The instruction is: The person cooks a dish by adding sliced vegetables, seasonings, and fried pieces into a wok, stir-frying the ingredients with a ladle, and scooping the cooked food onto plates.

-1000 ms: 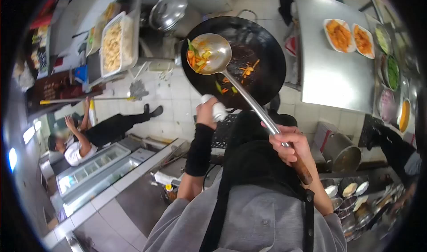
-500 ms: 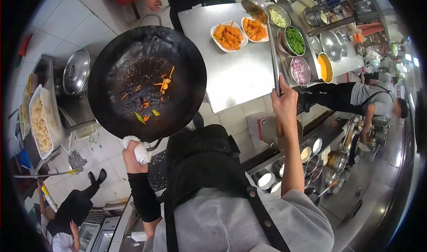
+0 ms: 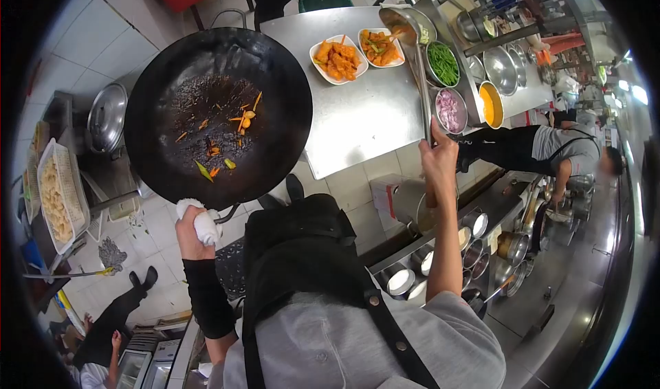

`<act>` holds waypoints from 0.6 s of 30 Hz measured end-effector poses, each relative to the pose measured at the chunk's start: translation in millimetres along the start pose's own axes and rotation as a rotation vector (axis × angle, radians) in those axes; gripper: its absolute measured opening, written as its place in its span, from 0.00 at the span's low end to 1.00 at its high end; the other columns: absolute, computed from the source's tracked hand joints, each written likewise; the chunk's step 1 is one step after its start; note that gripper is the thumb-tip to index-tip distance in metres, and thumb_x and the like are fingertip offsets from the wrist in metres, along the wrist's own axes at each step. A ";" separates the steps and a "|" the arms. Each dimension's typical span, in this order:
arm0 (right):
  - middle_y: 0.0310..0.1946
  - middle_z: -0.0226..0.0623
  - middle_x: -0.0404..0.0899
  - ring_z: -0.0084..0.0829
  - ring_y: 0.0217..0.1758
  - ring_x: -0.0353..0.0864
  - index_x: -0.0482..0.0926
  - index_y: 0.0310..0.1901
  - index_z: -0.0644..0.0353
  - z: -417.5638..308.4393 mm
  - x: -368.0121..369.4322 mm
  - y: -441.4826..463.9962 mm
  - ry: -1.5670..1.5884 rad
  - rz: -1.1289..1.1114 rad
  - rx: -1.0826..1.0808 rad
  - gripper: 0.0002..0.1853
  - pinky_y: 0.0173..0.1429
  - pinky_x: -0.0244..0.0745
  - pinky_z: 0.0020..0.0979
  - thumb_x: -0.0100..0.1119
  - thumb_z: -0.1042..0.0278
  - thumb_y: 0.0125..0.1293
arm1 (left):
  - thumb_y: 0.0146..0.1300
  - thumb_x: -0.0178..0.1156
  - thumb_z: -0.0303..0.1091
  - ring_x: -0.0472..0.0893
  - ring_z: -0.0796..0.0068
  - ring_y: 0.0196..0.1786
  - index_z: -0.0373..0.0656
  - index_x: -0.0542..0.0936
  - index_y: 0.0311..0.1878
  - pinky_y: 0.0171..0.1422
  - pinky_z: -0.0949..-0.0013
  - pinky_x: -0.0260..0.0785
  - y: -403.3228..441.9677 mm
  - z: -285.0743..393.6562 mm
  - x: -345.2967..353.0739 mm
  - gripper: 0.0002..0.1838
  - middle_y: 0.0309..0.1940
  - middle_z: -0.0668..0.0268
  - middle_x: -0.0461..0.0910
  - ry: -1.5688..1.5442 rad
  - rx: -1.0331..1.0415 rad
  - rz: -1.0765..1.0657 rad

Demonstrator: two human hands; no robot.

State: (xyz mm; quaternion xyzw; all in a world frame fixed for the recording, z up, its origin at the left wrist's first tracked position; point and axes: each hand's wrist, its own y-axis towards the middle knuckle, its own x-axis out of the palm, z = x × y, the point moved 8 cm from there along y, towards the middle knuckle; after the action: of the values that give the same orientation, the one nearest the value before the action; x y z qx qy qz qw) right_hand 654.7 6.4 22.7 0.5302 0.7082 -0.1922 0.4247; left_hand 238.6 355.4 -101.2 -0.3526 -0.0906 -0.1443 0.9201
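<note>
With a folded white cloth [image 3: 207, 227] between, my left hand [image 3: 194, 236] grips the near loop handle of a large black wok [image 3: 285, 124]. The wok is tilted and holds dark oily residue, carrot strips and a few green pieces. My right hand [image 3: 438, 161] is wrapped round the long handle of a ladle [image 3: 401, 25]. Its metal bowl hangs tipped at the edge of a white dish [image 3: 364, 38] of orange-coated food with green pieces. A second white dish [image 3: 315, 49] with similar orange food stands to its left on the steel table [image 3: 344, 131].
Metal bowls of green beans [image 3: 442, 64], chopped onion [image 3: 450, 109] and yellow-orange liquid [image 3: 490, 105] line the table's right side. A basket [image 3: 77, 207] of pale food and a lidded pot [image 3: 106, 117] stand left. Co-workers are at right and lower left.
The ladle bowl has tipped further over the right-hand dish, which now shows green pieces and looks fuller. The wok and surroundings have shifted slightly left in view.
</note>
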 end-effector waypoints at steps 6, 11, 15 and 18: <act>0.19 0.31 0.72 0.15 0.20 0.67 0.73 0.66 0.68 7.7 -1.2 -14.9 0.029 -0.015 -0.020 0.30 0.23 0.63 0.24 0.58 0.79 0.58 | 0.56 0.58 0.29 0.80 0.69 0.29 0.40 0.77 0.36 0.30 0.66 0.75 -2.3 -5.4 0.4 0.06 0.27 0.64 0.76 0.011 0.003 -0.014; 0.18 0.25 0.70 0.15 0.15 0.66 0.79 0.60 0.67 2.7 1.9 -40.4 0.587 0.029 0.297 0.22 0.16 0.59 0.22 0.55 0.79 0.63 | 0.57 0.57 0.26 0.80 0.70 0.26 0.40 0.78 0.35 0.30 0.66 0.75 -1.4 -9.5 1.7 0.03 0.26 0.64 0.78 -0.050 0.008 -0.001; 0.16 0.26 0.69 0.17 0.11 0.61 0.72 0.66 0.69 -42.0 0.3 -55.5 0.872 -0.313 0.333 0.27 0.13 0.57 0.22 0.55 0.82 0.63 | 0.56 0.59 0.25 0.80 0.72 0.26 0.41 0.80 0.29 0.30 0.67 0.72 30.9 -26.5 -26.6 0.02 0.25 0.66 0.78 0.204 0.274 -0.040; 0.23 0.31 0.76 0.16 0.12 0.65 0.72 0.66 0.70 -78.8 42.6 -76.5 0.723 -0.501 0.254 0.28 0.13 0.59 0.22 0.54 0.84 0.62 | 0.55 0.59 0.25 0.79 0.71 0.25 0.38 0.79 0.28 0.30 0.66 0.70 20.5 -24.0 -14.8 0.02 0.24 0.66 0.78 -0.025 0.160 0.128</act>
State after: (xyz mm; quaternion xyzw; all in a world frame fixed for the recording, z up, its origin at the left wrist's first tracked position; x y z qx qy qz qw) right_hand 550.2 60.5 19.3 0.4236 0.8881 -0.1770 0.0221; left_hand 233.0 356.8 -135.5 -0.2850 -0.0907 -0.0733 0.9514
